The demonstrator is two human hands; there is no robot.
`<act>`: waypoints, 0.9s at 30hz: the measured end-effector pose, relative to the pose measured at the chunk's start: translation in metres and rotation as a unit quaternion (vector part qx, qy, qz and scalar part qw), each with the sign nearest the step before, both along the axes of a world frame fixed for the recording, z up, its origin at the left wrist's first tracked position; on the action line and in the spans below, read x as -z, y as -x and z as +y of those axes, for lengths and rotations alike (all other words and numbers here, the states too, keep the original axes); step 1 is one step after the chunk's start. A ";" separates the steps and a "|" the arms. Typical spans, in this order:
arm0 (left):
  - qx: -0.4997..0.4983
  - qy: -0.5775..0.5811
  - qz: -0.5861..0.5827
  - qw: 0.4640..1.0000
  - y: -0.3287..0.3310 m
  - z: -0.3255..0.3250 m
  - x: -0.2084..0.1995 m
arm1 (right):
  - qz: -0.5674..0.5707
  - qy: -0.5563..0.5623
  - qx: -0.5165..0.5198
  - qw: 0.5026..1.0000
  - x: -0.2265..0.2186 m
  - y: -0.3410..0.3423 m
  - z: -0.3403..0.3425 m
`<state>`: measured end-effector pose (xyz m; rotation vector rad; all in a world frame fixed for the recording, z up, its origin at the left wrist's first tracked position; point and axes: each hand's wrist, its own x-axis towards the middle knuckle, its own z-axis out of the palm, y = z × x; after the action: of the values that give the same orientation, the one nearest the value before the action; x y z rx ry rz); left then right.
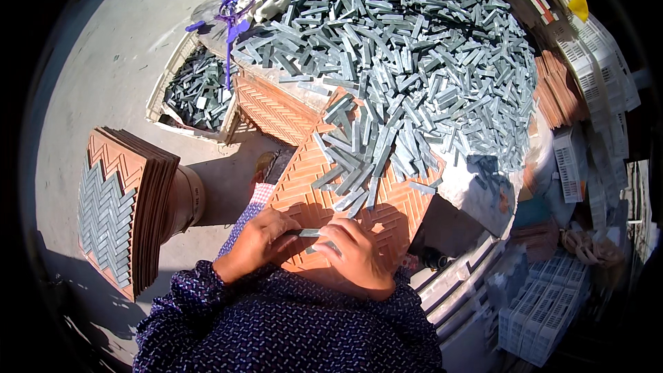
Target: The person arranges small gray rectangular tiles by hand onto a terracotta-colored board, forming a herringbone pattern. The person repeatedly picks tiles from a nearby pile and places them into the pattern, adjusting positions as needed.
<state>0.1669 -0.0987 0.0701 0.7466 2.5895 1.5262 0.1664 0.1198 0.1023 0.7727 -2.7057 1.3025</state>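
Just in front of my body lies an orange-brown tray (302,183) with herringbone grooves. My left hand (257,247) is over its near edge, thumb and fingers pinching one end of a slim grey stone strip (304,233). My right hand (357,257) has its fingers bent round the other end of that strip. A second grey piece shows partly beneath the right fingers; whether they hold it too is unclear. Loose grey stone strips (356,155) spill over the tray's far part, and the grooves near my hands are partly shaded.
A big heap of grey strips (414,41) spreads beyond the tray. At left, stacked trays (155,186) stand on a bucket (186,197), the top one partly filled with strips in herringbone. A cream crate (157,97) holds darker pieces. White plastic crates (545,311) stand at right.
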 end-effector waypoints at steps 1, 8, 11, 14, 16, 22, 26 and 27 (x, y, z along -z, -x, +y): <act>0.009 -0.011 0.006 1.000 0.000 0.000 -0.001 | -0.008 0.001 -0.016 1.000 0.001 0.001 -0.001; -0.059 0.019 0.078 0.995 0.015 -0.007 -0.004 | -0.014 -0.034 0.060 0.998 0.025 -0.009 -0.012; -0.117 -0.010 0.016 0.993 0.015 -0.021 0.006 | -0.034 -0.020 0.103 0.994 0.039 -0.018 -0.023; -0.111 -0.012 0.001 0.994 0.015 -0.027 0.010 | -0.042 -0.017 0.111 0.993 0.044 -0.023 -0.035; -0.109 -0.019 0.004 0.994 0.014 -0.025 0.014 | -0.038 -0.011 0.097 0.994 0.045 -0.026 -0.040; -0.112 -0.021 0.000 0.994 0.008 -0.019 0.015 | -0.036 -0.082 0.070 0.993 0.045 -0.037 -0.041; -0.091 0.005 0.031 0.995 0.003 -0.017 0.017 | -0.062 -0.098 0.044 0.992 0.036 -0.037 -0.037; -0.079 0.011 0.039 0.996 0.001 -0.016 0.016 | -0.068 -0.092 0.038 0.993 0.036 -0.037 -0.037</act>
<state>0.1656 -0.1144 0.0540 0.6244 2.7797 1.5341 0.2034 0.0832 0.0667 0.6087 -2.9636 1.1405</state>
